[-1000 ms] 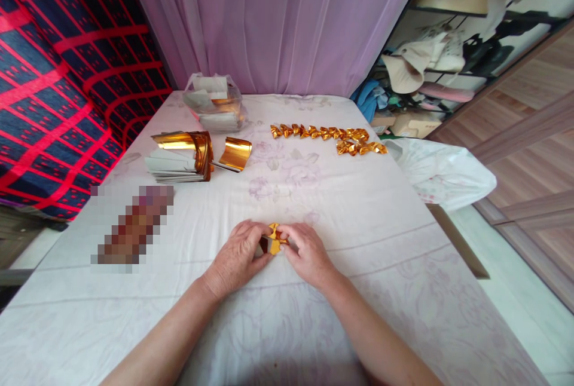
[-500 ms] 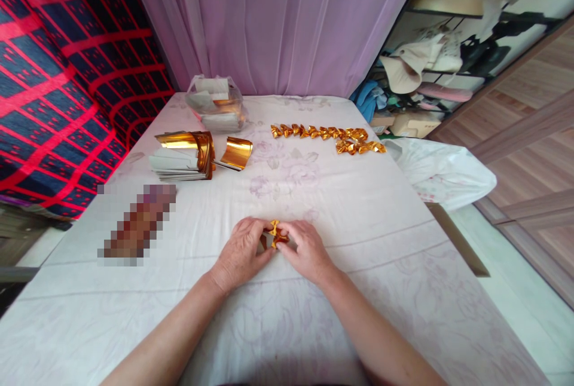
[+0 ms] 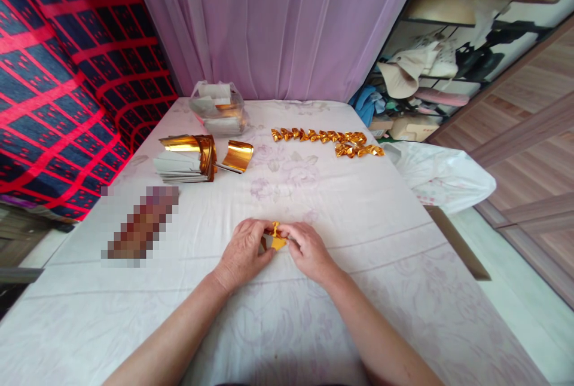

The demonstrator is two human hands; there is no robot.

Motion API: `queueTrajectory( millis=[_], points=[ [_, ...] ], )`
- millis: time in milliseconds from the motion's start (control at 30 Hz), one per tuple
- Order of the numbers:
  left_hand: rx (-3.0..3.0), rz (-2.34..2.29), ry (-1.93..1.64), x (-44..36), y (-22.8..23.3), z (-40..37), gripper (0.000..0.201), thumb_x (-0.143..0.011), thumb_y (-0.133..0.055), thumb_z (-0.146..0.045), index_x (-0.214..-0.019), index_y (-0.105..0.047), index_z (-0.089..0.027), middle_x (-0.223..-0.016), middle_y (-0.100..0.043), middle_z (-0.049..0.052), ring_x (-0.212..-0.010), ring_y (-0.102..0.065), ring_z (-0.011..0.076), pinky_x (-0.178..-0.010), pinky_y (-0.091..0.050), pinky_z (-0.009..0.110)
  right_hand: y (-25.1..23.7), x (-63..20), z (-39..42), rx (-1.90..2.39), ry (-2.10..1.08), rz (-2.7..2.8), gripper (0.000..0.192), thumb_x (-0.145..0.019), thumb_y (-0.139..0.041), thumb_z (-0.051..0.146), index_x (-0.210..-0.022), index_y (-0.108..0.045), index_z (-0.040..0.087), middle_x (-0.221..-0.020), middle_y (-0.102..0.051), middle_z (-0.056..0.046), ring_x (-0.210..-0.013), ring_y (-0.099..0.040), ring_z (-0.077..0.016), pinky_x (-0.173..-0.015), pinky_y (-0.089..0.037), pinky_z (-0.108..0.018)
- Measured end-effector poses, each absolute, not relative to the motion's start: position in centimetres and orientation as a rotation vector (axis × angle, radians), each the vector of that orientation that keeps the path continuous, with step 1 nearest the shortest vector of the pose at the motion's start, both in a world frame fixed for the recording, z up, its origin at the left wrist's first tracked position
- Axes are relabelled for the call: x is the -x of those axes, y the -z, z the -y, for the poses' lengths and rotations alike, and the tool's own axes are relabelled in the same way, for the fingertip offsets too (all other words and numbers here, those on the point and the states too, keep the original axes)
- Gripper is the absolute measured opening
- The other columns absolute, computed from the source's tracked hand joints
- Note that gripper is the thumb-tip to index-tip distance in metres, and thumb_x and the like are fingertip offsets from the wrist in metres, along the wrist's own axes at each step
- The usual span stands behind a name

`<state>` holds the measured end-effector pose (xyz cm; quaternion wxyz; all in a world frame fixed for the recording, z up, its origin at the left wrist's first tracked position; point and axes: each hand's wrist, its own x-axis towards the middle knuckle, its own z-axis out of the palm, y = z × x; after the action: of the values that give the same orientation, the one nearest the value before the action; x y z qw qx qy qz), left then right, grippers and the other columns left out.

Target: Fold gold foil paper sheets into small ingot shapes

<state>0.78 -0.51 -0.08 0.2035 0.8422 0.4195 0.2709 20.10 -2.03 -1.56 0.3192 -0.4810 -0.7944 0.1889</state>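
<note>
The left hand [image 3: 246, 250] and right hand [image 3: 310, 250] are gripping 1 gold foil piece [image 3: 278, 244]; folded gold pieces [image 3: 311, 135] are lying beyond them.

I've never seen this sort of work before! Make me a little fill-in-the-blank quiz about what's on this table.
1. The left hand and right hand hold a small ____-coloured foil piece between them.
2. From the person's seat, the loose sheet lies to the ____ of the paper stack.
3. Of the paper stack and the clear bag, the ____ is nearer the curtain.

Missing words: gold; right; clear bag.
</note>
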Motion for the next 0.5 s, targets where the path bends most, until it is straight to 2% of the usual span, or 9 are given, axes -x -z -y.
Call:
queueTrajectory(
  millis=[167, 300, 433, 500],
  points=[
    [-2.346, -1.130, -0.757, -0.3, -0.1, 0.4, 0.037, -0.078, -0.065, -0.014, -0.112, -0.052, -0.022, -0.105, -0.065, 0.005, -0.101, -0.061, 0.0240, -0.092, -0.047, 0.044, 1.6, -20.0, 2.1, 1.236, -0.465, 2.082, 0.038, -0.079, -0.043, 0.000, -0.106, -0.060, 0.021, -0.095, -0.070, -0.005, -0.090, -0.061, -0.0196, -0.083, -0.047, -0.035],
    [-2.305, -0.966, -0.735, 1.3, -0.5, 0.0, 0.041, -0.082, -0.064, -0.019, -0.120, -0.049, -0.023, -0.117, -0.064, 0.008, -0.110, -0.060, 0.0235, -0.095, -0.049, 0.043, 1.7, -20.1, 2.0, 1.197, -0.460, 2.075, 0.032, -0.080, -0.043, 0.000, -0.098, -0.061, 0.020, -0.093, -0.069, -0.005, -0.088, -0.061, -0.0195, -0.081, -0.046, -0.034],
    [-2.335, -0.965, -0.784, 2.6, -0.7, -0.5, 0.012, -0.089, -0.054, -0.017, -0.099, -0.058, -0.022, -0.121, -0.065, 0.009, -0.112, -0.061, 0.0216, -0.095, -0.049, 0.039, 1.9, -20.2, 2.0, 1.179, -0.460, 2.083, 0.028, -0.080, -0.044, 0.001, -0.089, -0.061, 0.021, -0.087, -0.068, -0.004, -0.085, -0.060, -0.0195, -0.078, -0.045, -0.033],
    [-2.407, -0.927, -0.771, 2.8, -0.6, -0.6, 0.013, -0.091, -0.052, -0.017, -0.096, -0.063, -0.022, -0.119, -0.067, 0.008, -0.112, -0.061, 0.0215, -0.095, -0.048, 0.039, 2.0, -20.2, 2.0, 1.184, -0.458, 2.075, 0.028, -0.079, -0.044, 0.001, -0.089, -0.060, 0.021, -0.086, -0.068, -0.003, -0.084, -0.060, -0.0191, -0.078, -0.044, -0.032]
  ],
)
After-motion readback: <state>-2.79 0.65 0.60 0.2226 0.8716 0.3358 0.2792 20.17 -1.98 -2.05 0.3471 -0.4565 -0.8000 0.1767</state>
